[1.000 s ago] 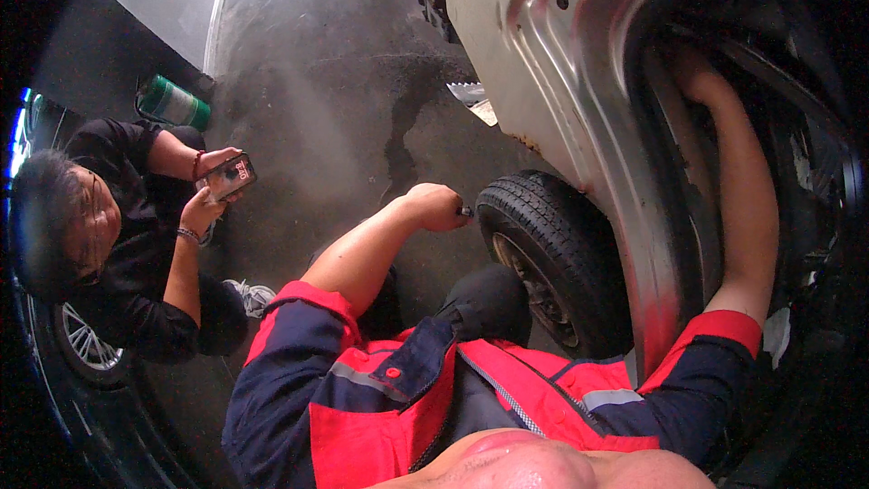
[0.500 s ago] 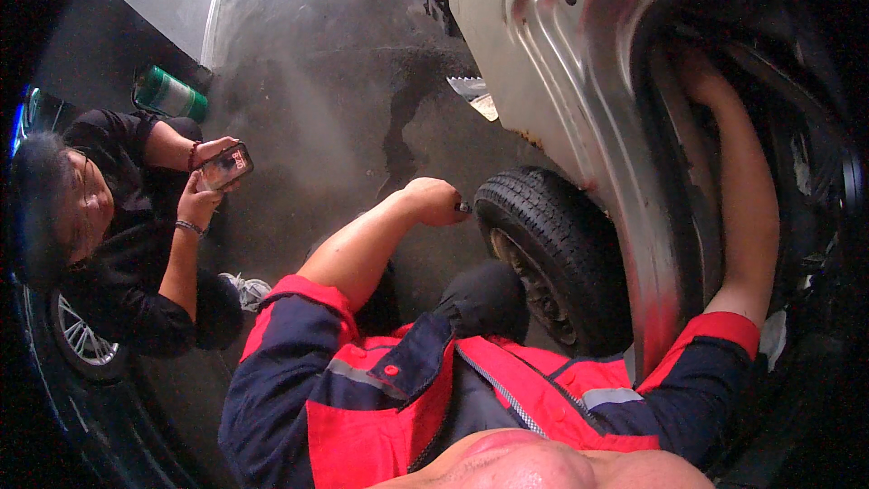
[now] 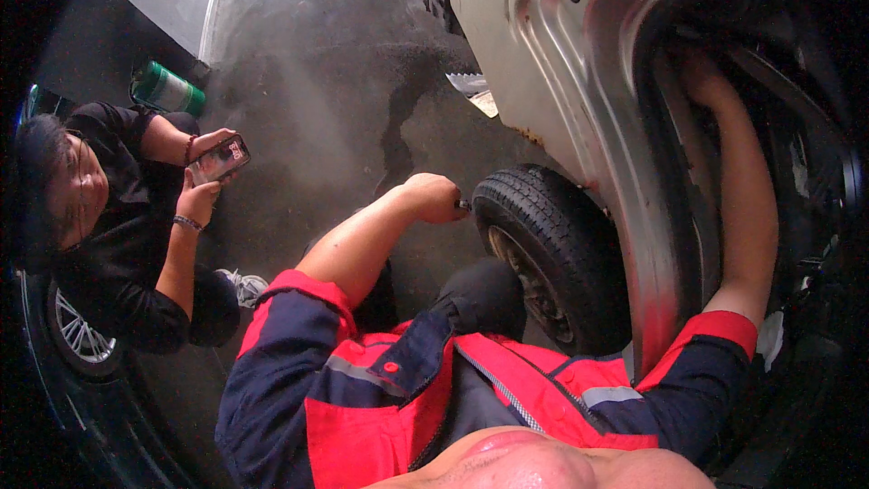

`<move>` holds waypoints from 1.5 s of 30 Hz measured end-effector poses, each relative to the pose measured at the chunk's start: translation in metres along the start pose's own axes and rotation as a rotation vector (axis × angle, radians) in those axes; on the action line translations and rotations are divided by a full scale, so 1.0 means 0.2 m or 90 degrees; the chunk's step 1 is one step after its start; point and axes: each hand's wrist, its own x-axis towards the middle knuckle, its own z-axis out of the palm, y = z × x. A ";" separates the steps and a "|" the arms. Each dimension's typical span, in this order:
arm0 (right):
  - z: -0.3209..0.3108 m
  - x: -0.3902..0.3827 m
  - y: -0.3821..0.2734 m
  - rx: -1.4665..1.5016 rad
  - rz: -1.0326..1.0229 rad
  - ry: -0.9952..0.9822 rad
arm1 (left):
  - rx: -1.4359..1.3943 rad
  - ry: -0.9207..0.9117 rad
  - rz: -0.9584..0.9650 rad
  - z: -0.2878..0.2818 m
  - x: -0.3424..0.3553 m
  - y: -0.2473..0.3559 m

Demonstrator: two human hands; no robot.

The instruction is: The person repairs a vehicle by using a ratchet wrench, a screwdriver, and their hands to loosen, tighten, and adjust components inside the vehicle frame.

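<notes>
My left hand (image 3: 433, 198) is closed in a fist, just left of the tread of a black tyre (image 3: 543, 217) on a metal rim. From its fingers a small dark piece with a shiny end (image 3: 463, 205) pokes out toward the tyre; its kind cannot be made out. Stretched far forward, my right arm reaches into the dark opening behind the pale silver body panel (image 3: 579, 100) of a vehicle. Only the back of my right hand (image 3: 701, 80) shows there, beside a long rubber-like edge. Shadow and the parts around it hide its fingers and whatever they touch.
To the left, a person (image 3: 118, 208) crouches, holding a phone (image 3: 220, 159) in both hands. Behind them lies a green cylinder (image 3: 169, 89). A dark car's wheel (image 3: 83, 330) stands at lower left. Past the tyre, a jagged-edged pale piece (image 3: 472, 91) lies by the panel.
Both my hands stay nearly in place; my left fist has shifted very slightly. The crouching person's head and phone have moved a little.
</notes>
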 end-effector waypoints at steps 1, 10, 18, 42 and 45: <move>0.03 0.00 0.03 0.007 0.001 0.021 | 0.008 -0.021 -0.017 -0.01 0.00 0.01; -0.04 -0.01 -0.04 0.144 0.056 0.071 | 0.000 -0.064 -0.043 -0.03 -0.01 0.01; 0.10 0.01 0.06 0.077 0.042 0.090 | 0.014 -0.064 -0.035 -0.03 -0.01 0.01; 0.12 0.05 0.02 0.350 0.015 0.074 | 0.013 -0.055 -0.017 -0.02 0.03 0.02; 0.04 0.08 -0.02 0.290 0.042 0.026 | 0.001 -0.062 -0.021 -0.03 0.02 0.03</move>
